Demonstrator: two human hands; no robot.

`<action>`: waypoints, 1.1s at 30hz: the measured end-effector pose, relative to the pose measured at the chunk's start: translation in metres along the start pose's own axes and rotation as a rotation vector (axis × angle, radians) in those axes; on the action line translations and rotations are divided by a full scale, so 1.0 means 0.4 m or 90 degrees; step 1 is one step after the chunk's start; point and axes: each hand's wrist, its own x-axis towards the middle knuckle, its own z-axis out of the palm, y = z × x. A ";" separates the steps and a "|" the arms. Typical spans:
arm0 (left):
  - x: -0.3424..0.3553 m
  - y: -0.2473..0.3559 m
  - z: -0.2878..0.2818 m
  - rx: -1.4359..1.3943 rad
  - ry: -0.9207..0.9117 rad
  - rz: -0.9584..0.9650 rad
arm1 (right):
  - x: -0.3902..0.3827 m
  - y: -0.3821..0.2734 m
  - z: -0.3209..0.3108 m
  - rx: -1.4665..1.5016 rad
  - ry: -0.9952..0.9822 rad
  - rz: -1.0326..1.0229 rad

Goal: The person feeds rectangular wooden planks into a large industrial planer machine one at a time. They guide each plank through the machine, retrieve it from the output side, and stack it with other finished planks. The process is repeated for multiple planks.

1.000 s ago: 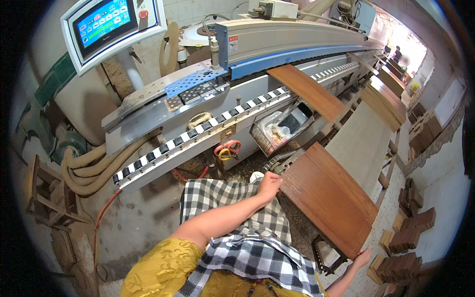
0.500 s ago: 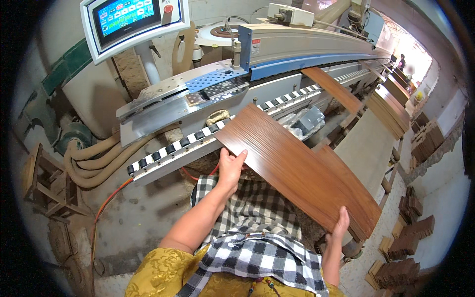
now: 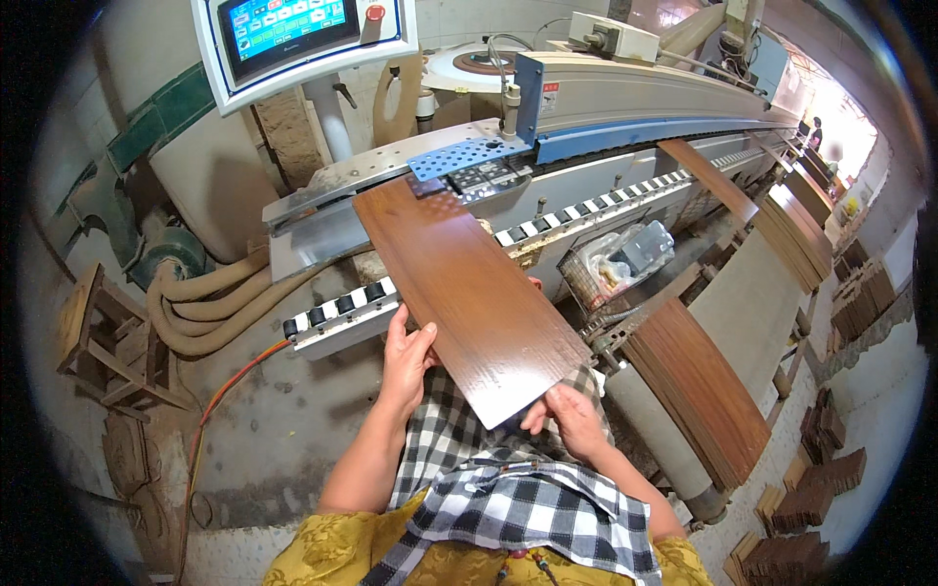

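A flat brown wood-grain board [image 3: 464,303] is held tilted in front of me. Its far end reaches over the metal ledge of a long machine, by the blue perforated plate [image 3: 469,156]. My left hand [image 3: 405,361] grips the board's left long edge, thumb on top and the other fingers partly hidden below. At the near end, my right hand [image 3: 575,420] is closed on the edge, its fingertips at the underside. The board crosses over the black-and-white roller rail [image 3: 342,305]. To the right lies a stack of similar boards [image 3: 699,381] on a grey conveyor [image 3: 718,283].
A control screen [image 3: 293,29] stands at the upper left, above ribbed hoses [image 3: 195,327] and a wooden stool [image 3: 112,342]. Another board [image 3: 708,176] sticks out of the machine farther along. A wire basket [image 3: 620,264] hangs beside the rail. More board stacks [image 3: 782,562] rest on the right-hand floor.
The board has come off the stack's side, swung and moved left, its far end now over the machine's ledge. My right hand has shifted left to the board's near end.
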 end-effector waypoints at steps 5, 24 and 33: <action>-0.010 0.004 -0.045 0.058 -0.018 0.060 | 0.028 0.001 0.036 -0.047 -0.042 0.027; 0.007 0.025 -0.039 0.095 -0.016 0.033 | -0.170 0.221 -0.127 -0.435 0.307 0.071; 0.053 -0.015 0.049 0.087 -0.047 0.021 | -0.170 0.206 -0.120 -0.444 0.319 0.068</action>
